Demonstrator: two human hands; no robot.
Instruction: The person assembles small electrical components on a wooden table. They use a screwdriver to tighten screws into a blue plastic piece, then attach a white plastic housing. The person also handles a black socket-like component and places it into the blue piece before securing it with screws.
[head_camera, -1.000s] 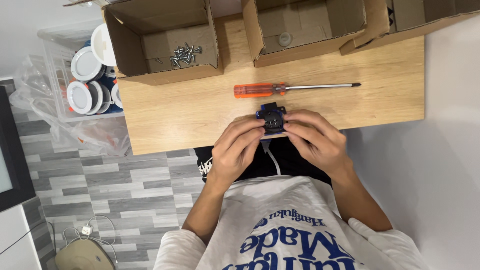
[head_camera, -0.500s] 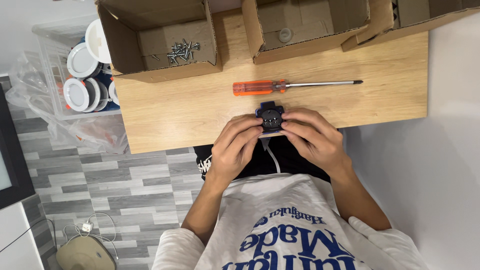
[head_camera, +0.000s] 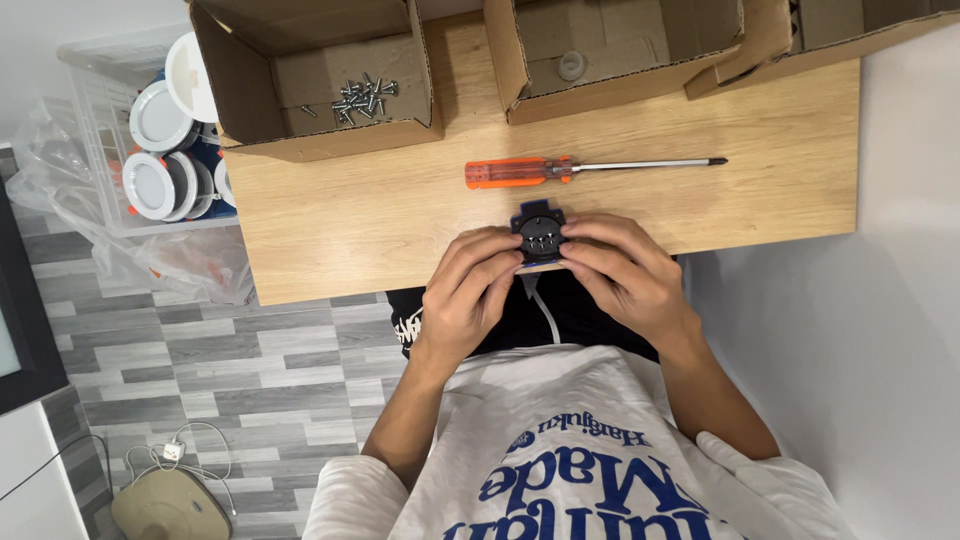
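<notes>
The left hand (head_camera: 480, 285) is curled closed around the left side of a small dark blue-and-black square plastic part with a round black centre (head_camera: 538, 232), fingertips pressed to its edge. The right hand (head_camera: 620, 270) is closed the same way on the part's right side, so the part is pinched between both hands at the near edge of the light wooden counter (head_camera: 350, 220). A thin white cable (head_camera: 545, 315) runs from the part toward 6 o'clock, down over the person's dark lap.

At 12 o'clock from the part, near but not touching, lies a screwdriver with an orange translucent handle and a long steel shaft (head_camera: 560, 170), its tip pointing to 3 o'clock. Farther out at 11 o'clock stands an open brown cardboard box (head_camera: 250, 90) holding a loose heap of small silver screws (head_camera: 358, 98). At 12 o'clock, beyond the screwdriver, a second open cardboard box (head_camera: 500, 60) holds a small round grey piece (head_camera: 571, 66). At 9 to 10 o'clock, off the counter's left edge, a clear plastic bin (head_camera: 100, 150) holds round white light fittings (head_camera: 150, 185).
</notes>
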